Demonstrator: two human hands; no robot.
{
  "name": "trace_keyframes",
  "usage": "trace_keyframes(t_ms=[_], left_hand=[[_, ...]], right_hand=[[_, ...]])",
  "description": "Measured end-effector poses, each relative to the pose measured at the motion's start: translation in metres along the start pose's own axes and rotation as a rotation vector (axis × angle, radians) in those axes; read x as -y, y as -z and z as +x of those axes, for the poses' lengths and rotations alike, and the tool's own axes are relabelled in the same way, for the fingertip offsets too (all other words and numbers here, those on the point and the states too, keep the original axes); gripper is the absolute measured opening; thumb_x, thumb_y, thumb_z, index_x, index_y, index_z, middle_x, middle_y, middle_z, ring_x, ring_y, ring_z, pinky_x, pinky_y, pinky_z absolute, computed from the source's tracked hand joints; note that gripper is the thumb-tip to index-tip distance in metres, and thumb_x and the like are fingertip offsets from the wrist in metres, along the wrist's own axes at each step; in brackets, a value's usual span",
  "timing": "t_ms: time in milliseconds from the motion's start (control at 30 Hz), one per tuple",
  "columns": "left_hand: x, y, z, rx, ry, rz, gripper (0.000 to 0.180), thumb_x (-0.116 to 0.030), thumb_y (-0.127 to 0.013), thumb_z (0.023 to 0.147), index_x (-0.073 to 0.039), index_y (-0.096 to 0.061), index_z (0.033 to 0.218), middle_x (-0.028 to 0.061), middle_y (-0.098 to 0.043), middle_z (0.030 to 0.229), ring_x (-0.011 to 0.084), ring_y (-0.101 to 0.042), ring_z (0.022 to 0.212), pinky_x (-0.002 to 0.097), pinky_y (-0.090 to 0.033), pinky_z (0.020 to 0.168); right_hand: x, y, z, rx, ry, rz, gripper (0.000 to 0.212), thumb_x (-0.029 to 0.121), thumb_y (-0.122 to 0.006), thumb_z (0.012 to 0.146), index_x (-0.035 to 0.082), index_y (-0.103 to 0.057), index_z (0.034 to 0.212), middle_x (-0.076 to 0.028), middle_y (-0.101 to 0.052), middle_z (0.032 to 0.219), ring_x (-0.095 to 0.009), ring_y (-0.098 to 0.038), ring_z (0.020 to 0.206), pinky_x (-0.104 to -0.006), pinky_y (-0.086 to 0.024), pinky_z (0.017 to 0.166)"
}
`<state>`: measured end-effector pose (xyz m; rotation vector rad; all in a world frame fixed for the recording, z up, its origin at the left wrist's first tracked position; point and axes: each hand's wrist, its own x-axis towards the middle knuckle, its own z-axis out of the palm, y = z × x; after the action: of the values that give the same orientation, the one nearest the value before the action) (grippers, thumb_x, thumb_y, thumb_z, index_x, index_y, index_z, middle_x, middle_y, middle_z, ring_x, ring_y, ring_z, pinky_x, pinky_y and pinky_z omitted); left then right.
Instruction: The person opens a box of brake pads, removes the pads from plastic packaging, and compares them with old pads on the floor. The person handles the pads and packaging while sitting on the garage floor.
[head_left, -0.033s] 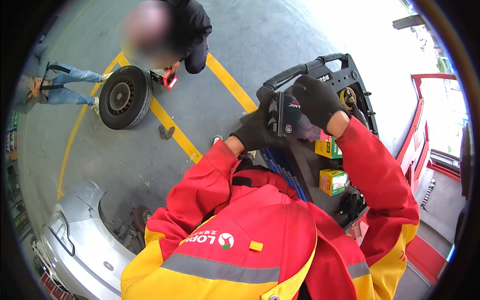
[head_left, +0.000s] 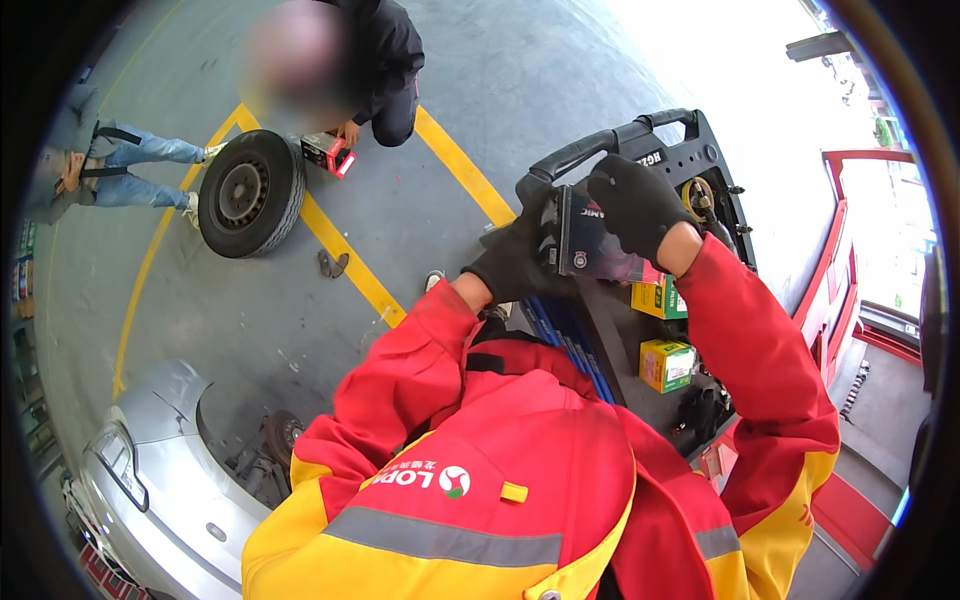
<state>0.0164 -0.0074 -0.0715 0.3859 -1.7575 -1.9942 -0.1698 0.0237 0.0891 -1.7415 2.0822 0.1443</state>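
Note:
A dark cardboard box (head_left: 597, 245) with light and red printing is held in front of my chest, above a tool cart. My left hand (head_left: 522, 258), in a black glove, grips its left end. My right hand (head_left: 640, 205), gloved in black too, is closed with curled fingers against the far upper side of the box. Its fingertips are partly hidden. Under and beside the box lie a yellow-green box (head_left: 660, 298) and a smaller yellow-green box (head_left: 667, 365), both on the cart's dark top.
The black cart (head_left: 565, 160) has a padded handle. A crouching person (head_left: 385, 75) touches a red-black box (head_left: 328, 155) beside an upright wheel (head_left: 250, 193). Another person's jeans (head_left: 150, 170) show at left. A silver car (head_left: 170, 480) stands at lower left, its wheel hub (head_left: 283, 432) bare.

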Motion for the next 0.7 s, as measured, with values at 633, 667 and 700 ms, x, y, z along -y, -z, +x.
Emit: trace_keyframes(t_ms=[633, 667, 700], left_hand=[[-0.021, 0.001, 0.012, -0.239, -0.246, 0.452, 0.098, -0.033, -0.092, 0.06, -0.012, -0.044, 0.142, 0.0158, -0.058, 0.128, 0.0409, -0.058, 0.115, 0.0498, -0.049, 0.097], [-0.017, 0.003, 0.014, -0.228, -0.256, 0.449, 0.098, -0.034, -0.093, 0.06, -0.012, -0.044, 0.143, 0.0158, -0.058, 0.128, 0.0411, -0.058, 0.114, 0.05, -0.049, 0.096], [-0.016, 0.003, 0.015, -0.216, -0.268, 0.441, 0.099, -0.035, -0.093, 0.06, -0.012, -0.044, 0.143, 0.0158, -0.058, 0.128, 0.0412, -0.059, 0.114, 0.0503, -0.049, 0.096]], right_hand=[[0.025, -0.034, -0.027, 0.109, 0.031, -0.152, 0.025, 0.016, -0.067, 0.088, 0.0, -0.07, 0.107, -0.02, -0.07, 0.102, -0.036, -0.07, 0.096, -0.0415, -0.057, 0.085], [0.027, -0.035, -0.03, 0.225, 0.096, -0.341, 0.032, 0.015, -0.071, 0.083, 0.002, -0.07, 0.112, -0.018, -0.069, 0.111, -0.033, -0.069, 0.1, -0.0387, -0.056, 0.086], [0.031, -0.034, -0.034, 0.229, 0.091, -0.344, 0.03, 0.015, -0.071, 0.084, 0.002, -0.07, 0.11, -0.018, -0.069, 0.109, -0.034, -0.069, 0.098, -0.0392, -0.057, 0.085]])
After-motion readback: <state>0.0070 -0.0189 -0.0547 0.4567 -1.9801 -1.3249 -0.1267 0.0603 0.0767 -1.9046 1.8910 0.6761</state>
